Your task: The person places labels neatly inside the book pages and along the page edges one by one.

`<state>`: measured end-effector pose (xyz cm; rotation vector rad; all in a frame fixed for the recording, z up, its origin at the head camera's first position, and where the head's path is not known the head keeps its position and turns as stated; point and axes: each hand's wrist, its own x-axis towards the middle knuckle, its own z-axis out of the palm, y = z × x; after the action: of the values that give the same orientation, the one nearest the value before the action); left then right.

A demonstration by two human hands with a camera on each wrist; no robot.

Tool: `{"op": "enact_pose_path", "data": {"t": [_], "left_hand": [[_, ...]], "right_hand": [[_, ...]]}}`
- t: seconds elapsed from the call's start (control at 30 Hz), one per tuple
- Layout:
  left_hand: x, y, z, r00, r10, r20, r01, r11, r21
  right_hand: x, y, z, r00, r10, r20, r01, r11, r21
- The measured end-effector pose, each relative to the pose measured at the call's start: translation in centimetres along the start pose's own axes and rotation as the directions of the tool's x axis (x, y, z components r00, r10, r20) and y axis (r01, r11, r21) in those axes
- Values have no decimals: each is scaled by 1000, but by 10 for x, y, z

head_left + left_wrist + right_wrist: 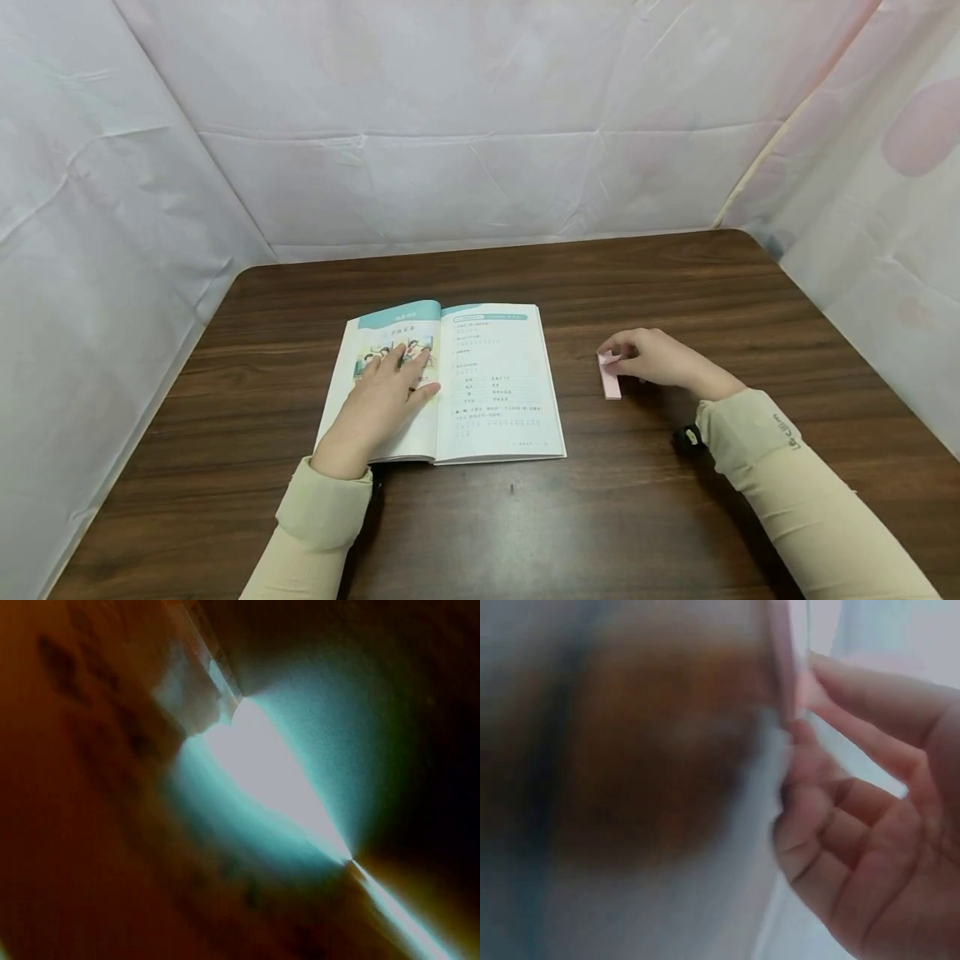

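An open book [495, 392] lies on the table, with a coloured picture and a teal heading on its left page. My left hand [378, 404] rests on that page, fingers spread over the picture. The left wrist view is dark and washed by glare, so it shows no clear detail. Right of the book, my right hand [648, 360] pinches a narrow pink pad of sticky notes [611, 383] at its far end between thumb and fingers. In the right wrist view the pink pad [782, 664] appears edge-on at the fingertips, the other fingers curled below.
The dark wood-grain table [525, 533] has rounded far corners. Pale curtains [465, 125] with pink patches hang behind it and on both sides. A small black device [687, 437] sits under the right wrist.
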<state>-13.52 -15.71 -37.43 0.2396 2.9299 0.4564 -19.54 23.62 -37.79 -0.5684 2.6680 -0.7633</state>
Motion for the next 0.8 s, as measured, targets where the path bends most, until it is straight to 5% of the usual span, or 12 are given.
{"op": "enact_pose_path", "data": {"t": [0.17,0.33,0.47,0.57,0.8], "left_hand": [[1,0,1,1000,-1,0,1,1000,-2],[2,1,1,1000,-2,-3,2,1000,-3],[3,1,1,1000,-1,-4,1,1000,-1],[3,1,1,1000,1,-7,-1,1000,2],[4,2,1,1000,2,-11,-2,1000,7]], "right_hand": [[5,5,7,994,100,48,-109,961,254],[8,10,10,977,201,73,-212,861,463],[7,11,10,956,273,105,-285,785,550],[6,10,8,952,278,126,-297,753,587],[7,10,6,944,271,191,-322,612,723]]}}
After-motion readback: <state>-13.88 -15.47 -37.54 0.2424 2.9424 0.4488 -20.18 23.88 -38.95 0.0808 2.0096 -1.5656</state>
